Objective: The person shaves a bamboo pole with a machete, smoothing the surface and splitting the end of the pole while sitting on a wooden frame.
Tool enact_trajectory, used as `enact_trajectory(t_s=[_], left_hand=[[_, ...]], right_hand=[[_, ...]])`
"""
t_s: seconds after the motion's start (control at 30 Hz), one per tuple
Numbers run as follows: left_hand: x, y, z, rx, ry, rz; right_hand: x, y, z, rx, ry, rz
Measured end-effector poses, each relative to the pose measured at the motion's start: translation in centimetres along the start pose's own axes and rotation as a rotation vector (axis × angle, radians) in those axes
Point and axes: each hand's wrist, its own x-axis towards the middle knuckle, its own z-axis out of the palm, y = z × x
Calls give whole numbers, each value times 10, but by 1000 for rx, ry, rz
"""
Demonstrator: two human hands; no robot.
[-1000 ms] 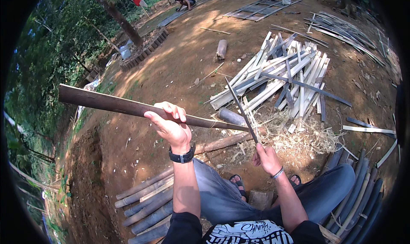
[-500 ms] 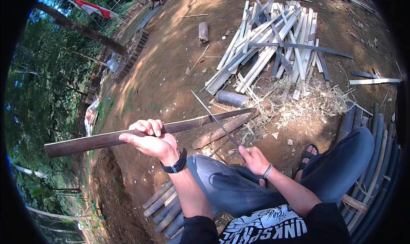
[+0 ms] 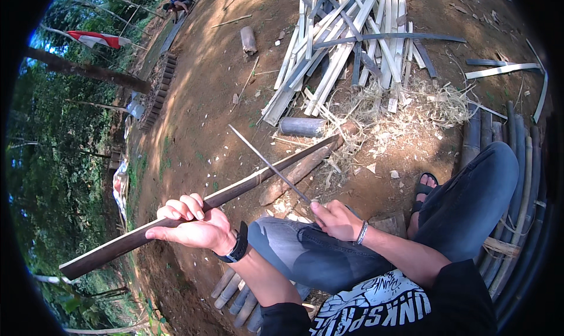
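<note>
Bamboo strip (image 3: pixel 237 191) slants up from lower left, far end seemingly braced on the log (image 3: pixel 308 170) for steadiness | left hand (image 3: pixel 200 225) wraps its fingers round it | right hand (image 3: pixel 336 219) grips the knife (image 3: pixel 270 165), blade angled across (touching? can't tell)

Sunlight bleaches the shavings (image 3: pixel 423 109) right of centre. Foliage (image 3: pixel 59 142) at far left is dim. Fisheye distortion leaves black corners.

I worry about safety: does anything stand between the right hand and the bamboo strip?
Only the knife in the right hand, its blade crossing the bamboo strip in this view; whether they touch is unclear.
</note>
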Motion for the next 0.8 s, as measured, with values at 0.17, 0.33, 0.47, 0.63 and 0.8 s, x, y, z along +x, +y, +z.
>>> enact_trajectory(t_s=[0.17, 0.33, 0.47, 0.63, 0.8], left_hand=[[0, 3, -9, -29, -7, -11], [-2, 5, -15, -39, 32, -19], [-10, 8, -16, -37, 17, -17], [-14, 10, -16, -53, 30, -22], [-12, 8, -22, -62, 47, -1]], right_hand=[[5, 4, 12, -293, 141, -103], [8, 2, 20, -158, 13, -91], [6, -1, 18, -47, 28, -123], [4, 9, 14, -140, 68, -100], [-5, 25, 15, -175, 84, -70]])
